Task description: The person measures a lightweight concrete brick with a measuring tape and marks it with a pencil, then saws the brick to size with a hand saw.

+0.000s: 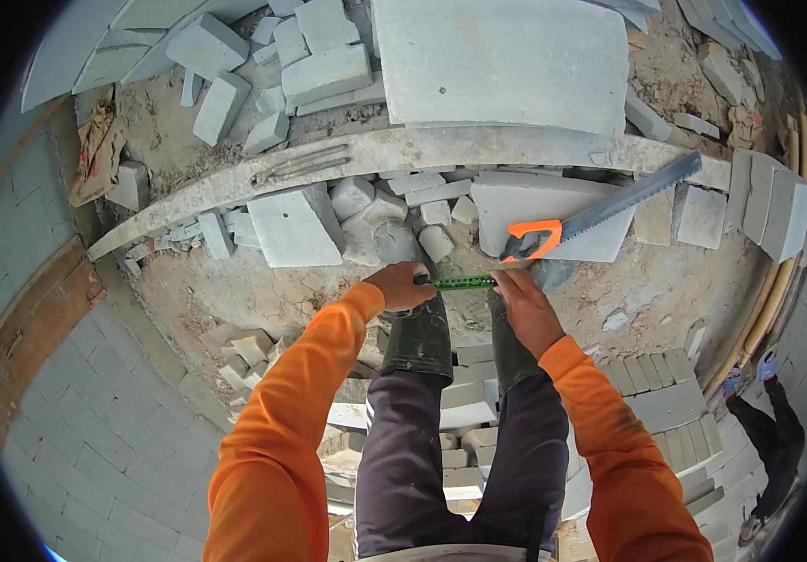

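Note:
A short length of green tape measure (464,282) stretches level between my two hands, above my boots. My left hand (403,286) is closed around the tape's left end; whatever else sits in that palm is hidden. At the other end, my right hand (523,304) pinches the tape between thumb and fingers. Just beyond my right hand lies a hand saw (609,211) with an orange and black handle, its blade resting across a pale block slab (506,201) and the concrete beam.
A long concrete beam (366,159) crosses ahead, with thin metal rods (305,166) on it. Behind it stands a large pale slab (502,66). Broken blocks (329,75) lie around, and stacked blocks (661,384) sit at right. Another person's legs (778,440) show at far right.

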`<state>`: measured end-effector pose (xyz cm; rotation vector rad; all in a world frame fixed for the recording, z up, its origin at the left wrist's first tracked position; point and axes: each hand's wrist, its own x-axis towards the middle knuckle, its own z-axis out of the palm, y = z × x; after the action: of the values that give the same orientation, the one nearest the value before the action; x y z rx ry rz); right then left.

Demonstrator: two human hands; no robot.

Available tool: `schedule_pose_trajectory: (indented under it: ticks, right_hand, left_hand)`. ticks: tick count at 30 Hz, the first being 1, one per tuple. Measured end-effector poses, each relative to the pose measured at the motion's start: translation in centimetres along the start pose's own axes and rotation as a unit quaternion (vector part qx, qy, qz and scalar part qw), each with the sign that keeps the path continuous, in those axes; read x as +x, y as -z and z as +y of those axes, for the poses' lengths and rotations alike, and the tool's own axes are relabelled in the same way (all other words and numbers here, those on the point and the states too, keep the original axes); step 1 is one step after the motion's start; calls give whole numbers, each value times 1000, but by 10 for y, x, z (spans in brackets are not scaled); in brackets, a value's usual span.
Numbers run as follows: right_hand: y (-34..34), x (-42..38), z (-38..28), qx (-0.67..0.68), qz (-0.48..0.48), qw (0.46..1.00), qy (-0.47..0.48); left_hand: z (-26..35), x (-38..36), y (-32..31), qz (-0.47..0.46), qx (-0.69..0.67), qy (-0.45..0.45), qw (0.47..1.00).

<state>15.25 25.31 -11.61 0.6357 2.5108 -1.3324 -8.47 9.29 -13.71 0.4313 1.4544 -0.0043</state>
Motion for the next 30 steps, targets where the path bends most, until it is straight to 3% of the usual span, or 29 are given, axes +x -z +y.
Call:
schedule_pose_trajectory:
  ticks: [2, 5, 8, 12, 14, 17, 18, 22, 23, 27, 30]
  right_hand:
    - [-21, 14, -18, 38, -29, 999, 2]
    - [-48, 30, -38, 68, -40, 995, 58]
    - [-58, 48, -56, 178, -9, 983, -39]
    - [-90, 43, 2, 221, 59, 941, -251]
    - [-101, 30, 52, 136, 102, 957, -236]
    - [-95, 29, 85, 83, 121, 930, -338]
    - [-102, 31, 89, 58, 136, 933, -328]
    - [-118, 22, 124, -63, 201, 934, -288]
    - [-119, 26, 121, 8, 222, 922, -317]
    - [-136, 48, 117, -27, 225, 921, -316]
    - [-159, 51, 143, -28, 258, 917, -303]
  left_hand:
    - [13, -11, 5, -97, -70, 38, 992]
    - [-9, -11, -5, -68, -65, -76, 993]
    - [-46, -1, -14, 2, -83, -59, 995]
    - [-104, 0, -7, 229, -100, -1, 968]
    - [-153, 14, 1, 349, -117, 3, 930]
    - [-193, 25, 32, 503, -72, 60, 859]
    - [-203, 28, 43, 536, -58, 77, 839]
    - [-247, 59, 72, 559, -34, 86, 824]
    - [-249, 64, 75, 557, -38, 82, 825]
    - [-262, 72, 75, 586, 8, 44, 809]
    - [-217, 56, 63, 641, -1, 133, 756]
